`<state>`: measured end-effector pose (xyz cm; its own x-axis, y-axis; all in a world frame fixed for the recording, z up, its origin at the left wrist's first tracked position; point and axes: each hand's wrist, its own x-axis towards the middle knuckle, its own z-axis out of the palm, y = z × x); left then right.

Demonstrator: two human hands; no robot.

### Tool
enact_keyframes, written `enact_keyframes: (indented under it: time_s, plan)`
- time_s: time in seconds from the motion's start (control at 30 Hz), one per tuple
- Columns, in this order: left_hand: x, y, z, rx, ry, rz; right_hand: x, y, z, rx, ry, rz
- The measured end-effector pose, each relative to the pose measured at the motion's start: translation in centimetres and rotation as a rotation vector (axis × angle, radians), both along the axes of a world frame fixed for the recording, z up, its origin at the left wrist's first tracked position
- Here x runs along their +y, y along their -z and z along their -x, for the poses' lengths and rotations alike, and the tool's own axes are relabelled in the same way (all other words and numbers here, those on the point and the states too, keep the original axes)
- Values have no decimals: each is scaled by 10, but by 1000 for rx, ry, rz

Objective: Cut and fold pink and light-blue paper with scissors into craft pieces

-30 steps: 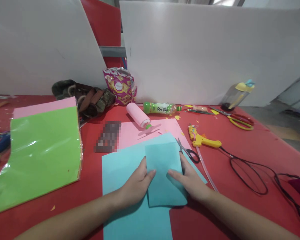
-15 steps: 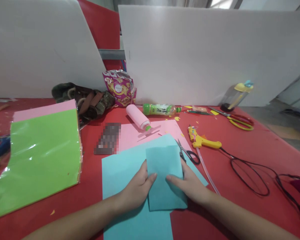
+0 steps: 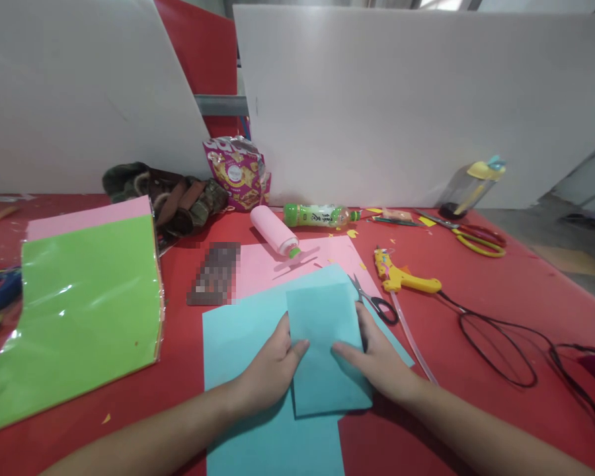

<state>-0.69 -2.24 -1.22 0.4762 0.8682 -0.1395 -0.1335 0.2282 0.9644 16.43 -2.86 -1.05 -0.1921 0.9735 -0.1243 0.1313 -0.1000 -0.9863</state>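
Red table (image 3: 525, 291), smooth and faintly shiny, spread across nearly the whole width of the view, with yellow scraps (image 3: 353, 233) dotted toward the far edge. Near the front, a blue card (image 3: 322, 317), held between left hand (image 3: 270, 367) and right hand (image 3: 384, 363): thumbs on the upper face, other fingers mostly hidden behind the side edges, both grips narrowed on the card. Beneath, a larger blue sheet (image 3: 242, 344), flat on the red; touching the card or not, impossible to tell. Beyond, partly covered, a pink sheet (image 3: 258, 271), and at its far edge a pink bottle (image 3: 274, 230) on its side. Just behind, a green bottle (image 3: 317, 215), also lying down.

To the right of the card, black-handled scissors (image 3: 384, 309), then a yellow glue gun (image 3: 411, 282) with a looped black cable (image 3: 476, 311). Farther back, a tilted-looking cup (image 3: 469, 192) with a yellow lid. On the left, green paper (image 3: 89, 297) in a glossy sleeve; behind, a camouflage bag (image 3: 188, 205) and a purple snack packet (image 3: 238, 172).

Along the back, white panels (image 3: 401, 99), upright, with a red strip (image 3: 203, 53) and a grey rail (image 3: 221, 105) in the gap. Past the right edge, grey floor (image 3: 565, 231).
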Motion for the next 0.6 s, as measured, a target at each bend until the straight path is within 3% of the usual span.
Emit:
enact_keyframes:
  time_s: [0.17,0.3,0.53,0.6]
  plan:
    - [6,-3,0,-112,-91,143,7,9,-11,-152,153,-394]
    - [8,-2,4,-181,-7,269,9,13,-22,-468,46,-766]
    - [5,0,12,12,126,333,5,6,-22,-565,-303,-823]
    - [6,-4,11,12,123,362,4,3,-22,-515,-304,-810]
